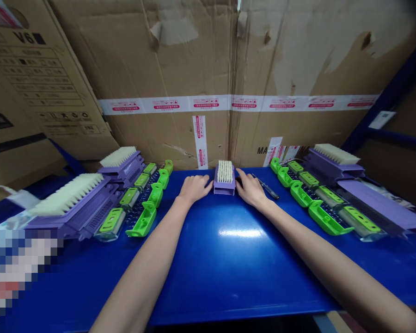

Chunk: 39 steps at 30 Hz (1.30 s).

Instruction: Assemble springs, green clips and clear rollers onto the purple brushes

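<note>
Glossy blue counter point(208, 282) fills the foreground, its near stretch catching a bright reflection. Farther in, green caps point(327, 219) and clear pieces with green tops point(113, 219) run in rows along both sides, with purple bristled blocks point(69, 196) outside them. Between the rows, a small purple brush block point(225, 172) with cream bristles facing up sits near the far edge, flanked by the left hand point(193, 188) and right hand point(251, 188). Left fingers bend loosely, thumb out toward the block; right fingers reach its other side. Whether either hand grips it, I cannot tell. A dark pen-like tool point(270, 190) lies beside the right hand. Behind rises taped cardboard point(159, 64).
</note>
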Available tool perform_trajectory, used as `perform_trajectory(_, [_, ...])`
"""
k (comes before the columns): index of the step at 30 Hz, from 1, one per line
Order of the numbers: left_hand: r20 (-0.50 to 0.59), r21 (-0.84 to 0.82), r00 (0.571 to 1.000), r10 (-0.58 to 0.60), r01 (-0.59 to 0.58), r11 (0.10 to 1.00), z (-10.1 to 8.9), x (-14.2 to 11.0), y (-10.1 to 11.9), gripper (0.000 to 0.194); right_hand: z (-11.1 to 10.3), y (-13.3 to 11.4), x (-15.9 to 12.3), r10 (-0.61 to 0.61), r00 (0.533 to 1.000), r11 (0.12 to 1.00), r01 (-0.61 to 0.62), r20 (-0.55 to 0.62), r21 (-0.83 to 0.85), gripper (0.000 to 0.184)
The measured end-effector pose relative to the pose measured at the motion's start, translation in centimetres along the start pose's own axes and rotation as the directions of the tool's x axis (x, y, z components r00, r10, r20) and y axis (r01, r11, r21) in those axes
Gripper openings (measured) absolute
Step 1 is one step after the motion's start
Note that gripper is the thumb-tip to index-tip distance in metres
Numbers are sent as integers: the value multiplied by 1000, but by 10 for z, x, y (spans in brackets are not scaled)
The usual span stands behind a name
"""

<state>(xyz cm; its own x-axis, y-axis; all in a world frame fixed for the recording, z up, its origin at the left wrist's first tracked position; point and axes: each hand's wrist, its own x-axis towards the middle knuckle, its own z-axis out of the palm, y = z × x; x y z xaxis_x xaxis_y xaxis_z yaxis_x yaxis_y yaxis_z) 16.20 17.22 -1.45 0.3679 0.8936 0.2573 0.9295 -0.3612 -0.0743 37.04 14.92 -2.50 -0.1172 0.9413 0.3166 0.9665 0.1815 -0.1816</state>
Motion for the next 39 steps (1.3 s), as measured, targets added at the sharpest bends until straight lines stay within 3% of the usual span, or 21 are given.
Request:
perform_trajectory(7, [-10, -16, 1000, 9, -9, 1000, 1, 0, 0, 41, 1, -1, 4, 99, 995, 995, -99, 10, -15, 54])
perform_trajectory(28, [-2, -21, 1000, -27, 27, 999, -2, -2, 1, 37, -2, -8, -4, 58, 998, 994, -56, 15, -98, 51])
perform_trajectory(39, [-30, -33, 999, -28, 27, 999, -2, -2, 2, 32, -7, 3, -8, 66, 996, 995, -71, -65, -68, 46])
